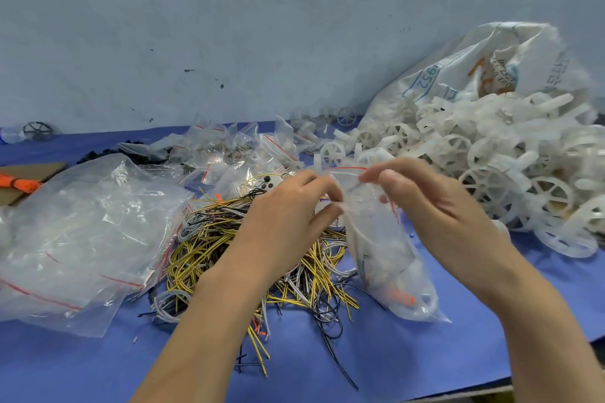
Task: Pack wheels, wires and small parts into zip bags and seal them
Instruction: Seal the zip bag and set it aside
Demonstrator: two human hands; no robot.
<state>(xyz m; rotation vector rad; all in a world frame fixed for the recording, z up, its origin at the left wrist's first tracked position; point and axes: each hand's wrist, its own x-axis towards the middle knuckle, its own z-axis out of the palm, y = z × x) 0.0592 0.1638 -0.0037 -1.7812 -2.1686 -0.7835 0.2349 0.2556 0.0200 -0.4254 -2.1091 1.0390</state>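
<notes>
Head view: both hands' grips (288,206) (425,203) pinch the red-striped mouth of a clear, part-filled zip bag (389,258).

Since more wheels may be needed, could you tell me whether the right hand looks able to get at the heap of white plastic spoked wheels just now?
Probably yes, once freed: the heap of white plastic spoked wheels lies open just beyond the right hand, nothing between, but that hand is pinching the clear zip bag.

zip bag (386,249) contents blurred; wires (209,239) partly under left hand (281,219)
</notes>
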